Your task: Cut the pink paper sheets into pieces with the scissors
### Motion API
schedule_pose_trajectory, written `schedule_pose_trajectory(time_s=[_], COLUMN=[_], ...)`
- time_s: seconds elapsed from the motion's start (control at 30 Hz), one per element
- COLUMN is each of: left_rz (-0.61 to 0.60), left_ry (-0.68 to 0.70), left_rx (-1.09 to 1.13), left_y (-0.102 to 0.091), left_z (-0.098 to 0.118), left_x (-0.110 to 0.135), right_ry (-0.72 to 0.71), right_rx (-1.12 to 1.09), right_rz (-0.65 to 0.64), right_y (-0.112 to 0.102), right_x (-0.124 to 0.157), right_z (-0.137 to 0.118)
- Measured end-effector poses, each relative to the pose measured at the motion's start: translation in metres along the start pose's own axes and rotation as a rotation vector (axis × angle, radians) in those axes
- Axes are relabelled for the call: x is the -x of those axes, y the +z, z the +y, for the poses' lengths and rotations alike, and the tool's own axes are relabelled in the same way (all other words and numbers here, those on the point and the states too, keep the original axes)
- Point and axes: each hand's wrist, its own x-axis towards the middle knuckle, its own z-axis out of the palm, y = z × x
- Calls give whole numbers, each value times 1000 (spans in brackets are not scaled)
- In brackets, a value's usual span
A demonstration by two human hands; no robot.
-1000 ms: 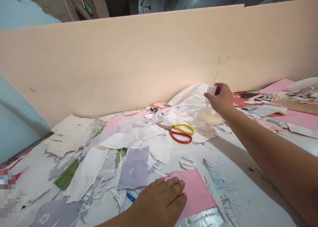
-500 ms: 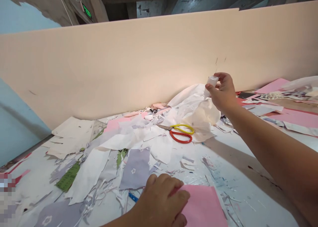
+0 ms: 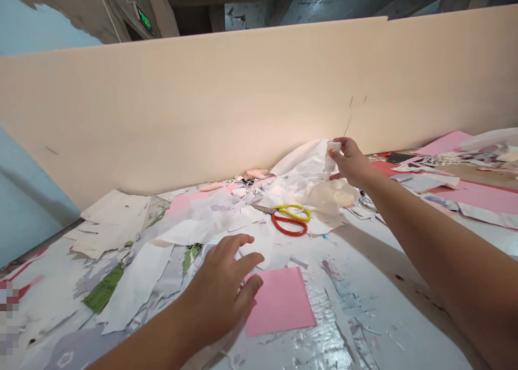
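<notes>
My left hand (image 3: 220, 286) hovers over the near table with its fingers spread, their tips at the left edge of a pink paper square (image 3: 281, 302). My right hand (image 3: 351, 159) reaches far across the table and pinches a small white object (image 3: 334, 145) at the top of a heap of crumpled white paper (image 3: 311, 181). Scissors with one yellow and one red handle (image 3: 288, 219) lie just in front of that heap, between my two hands.
Several paper scraps, white, grey, green and pink (image 3: 162, 240), litter the white table (image 3: 376, 283). A tall beige board (image 3: 226, 100) stands along the back edge. Pink sheets and more cuttings (image 3: 465, 186) lie at the far right.
My left hand lifted off the pink square, opened and moved left and forward. My right hand came back down with the small white object toward the white paper heap.
</notes>
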Motion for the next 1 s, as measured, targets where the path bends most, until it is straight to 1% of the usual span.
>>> schedule_pose_trajectory(time_s=[0.07,0.13,0.2,0.27,0.33,0.43,0.53,0.63,0.73,0.8,0.87,0.9,1.0], left_rz=[-2,-50,-100,-145,-120,-91,-96,-116,-158,-179,-187,-189,-181], left_ry=[83,148,175,185,217,295,365,405,464,481,462,442,371], left_rx=[-55,-111,-186,-265,-358,-381,-378,-376,-365,-346,-314,-293,-219], left_y=[-5,-8,-8,-5,3,20,41,61,76,80,77,73,52], left_z=[-2,-3,-3,0,8,25,38,44,44,45,46,46,46], left_x=[-10,-29,-57,-91,-127,-177,-210,-221,-218,-214,-212,-213,-214], right_ry=[18,33,42,46,43,29,17,17,17,13,52,88,197], right_rx=[12,31,40,45,47,48,56,59,43,4,-119,-197,-367], right_rz=[-3,-8,-9,0,11,19,37,81,175,264,330,343,311], right_y=[1,3,5,6,7,7,7,5,-1,-6,-9,-9,-7], right_x=[2,5,7,8,8,7,5,2,-4,-8,-10,-10,-9], right_z=[-1,-3,-5,-6,-7,-7,-6,-4,-3,-3,-3,-4,-9])
